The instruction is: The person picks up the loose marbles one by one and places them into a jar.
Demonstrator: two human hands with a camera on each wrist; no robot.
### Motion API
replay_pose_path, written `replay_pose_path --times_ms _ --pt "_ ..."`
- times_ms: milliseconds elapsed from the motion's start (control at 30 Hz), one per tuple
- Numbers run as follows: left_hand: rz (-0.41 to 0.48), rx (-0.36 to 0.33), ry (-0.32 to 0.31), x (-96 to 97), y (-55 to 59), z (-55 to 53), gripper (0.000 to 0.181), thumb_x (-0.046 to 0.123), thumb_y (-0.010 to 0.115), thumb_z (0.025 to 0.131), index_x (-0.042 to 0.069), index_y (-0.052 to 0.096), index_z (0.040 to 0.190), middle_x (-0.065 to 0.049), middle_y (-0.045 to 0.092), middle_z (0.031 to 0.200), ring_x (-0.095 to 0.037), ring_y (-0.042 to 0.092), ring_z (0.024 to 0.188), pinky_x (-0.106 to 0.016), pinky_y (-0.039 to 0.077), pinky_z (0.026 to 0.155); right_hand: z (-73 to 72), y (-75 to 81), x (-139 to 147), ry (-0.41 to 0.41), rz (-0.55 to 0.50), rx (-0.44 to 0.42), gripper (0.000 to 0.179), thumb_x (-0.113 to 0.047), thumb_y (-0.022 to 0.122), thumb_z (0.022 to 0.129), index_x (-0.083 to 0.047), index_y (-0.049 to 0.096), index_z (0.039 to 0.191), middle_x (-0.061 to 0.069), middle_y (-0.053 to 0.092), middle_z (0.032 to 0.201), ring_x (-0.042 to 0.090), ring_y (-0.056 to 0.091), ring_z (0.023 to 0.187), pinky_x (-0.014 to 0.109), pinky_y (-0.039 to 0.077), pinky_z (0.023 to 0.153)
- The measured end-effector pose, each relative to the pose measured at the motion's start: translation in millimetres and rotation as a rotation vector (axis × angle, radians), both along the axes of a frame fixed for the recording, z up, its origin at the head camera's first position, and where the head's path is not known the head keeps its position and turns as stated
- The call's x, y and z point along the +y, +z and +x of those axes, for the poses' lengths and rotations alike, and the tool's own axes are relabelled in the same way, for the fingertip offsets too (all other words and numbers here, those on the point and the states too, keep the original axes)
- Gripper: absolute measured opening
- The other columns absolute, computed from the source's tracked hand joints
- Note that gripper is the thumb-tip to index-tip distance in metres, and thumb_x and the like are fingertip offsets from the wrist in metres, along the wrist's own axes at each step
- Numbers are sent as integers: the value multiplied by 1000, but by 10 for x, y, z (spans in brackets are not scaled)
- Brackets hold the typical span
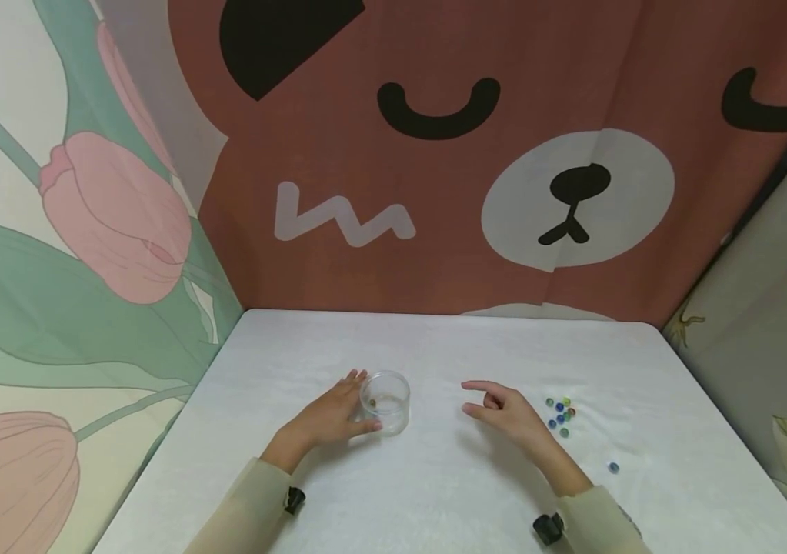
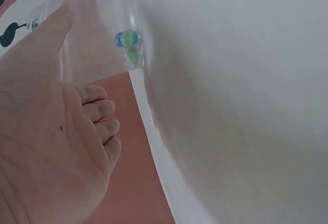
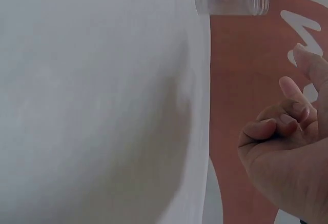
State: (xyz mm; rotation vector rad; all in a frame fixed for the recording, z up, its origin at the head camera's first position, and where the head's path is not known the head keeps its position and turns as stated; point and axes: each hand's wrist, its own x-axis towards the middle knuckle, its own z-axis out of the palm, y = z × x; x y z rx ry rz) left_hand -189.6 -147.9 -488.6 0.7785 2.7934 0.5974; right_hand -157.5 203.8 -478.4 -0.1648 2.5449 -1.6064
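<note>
A clear plastic jar (image 1: 396, 419) stands upright on the white-covered table, its open threaded mouth upward. Blue and green marbles (image 2: 130, 39) lie at its bottom in the left wrist view. My left hand (image 1: 329, 415) is at the jar's left side, fingers extended along its back left and thumb across its front, overlapping the wall. To the right of the jar my right hand (image 1: 507, 415) hovers over the cloth, thumb and index finger extended with a gap between them and the other fingers curled in. Nothing shows between its fingertips. Its palm side faces the jar.
A loose cluster of several blue, green, yellow and reddish marbles (image 1: 561, 418) lies right of my right hand. One blue-grey marble (image 1: 614, 468) sits apart, nearer the front. The white table (image 1: 462, 500) ends at a brown bear-print curtain (image 1: 448, 269) behind.
</note>
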Motion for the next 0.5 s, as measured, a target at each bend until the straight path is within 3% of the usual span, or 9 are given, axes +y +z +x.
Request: replay_pose_path --times_ms 500 --pt "-9 -1 -4 4 -6 -14 102 69 60 91 5 24 161 -11 21 168 -29 15 156 -49 21 126 176 7 505 -39 15 -10 48 -23 75 93 -9 62 137 -1 34 69 9 32 61 24 32 53"
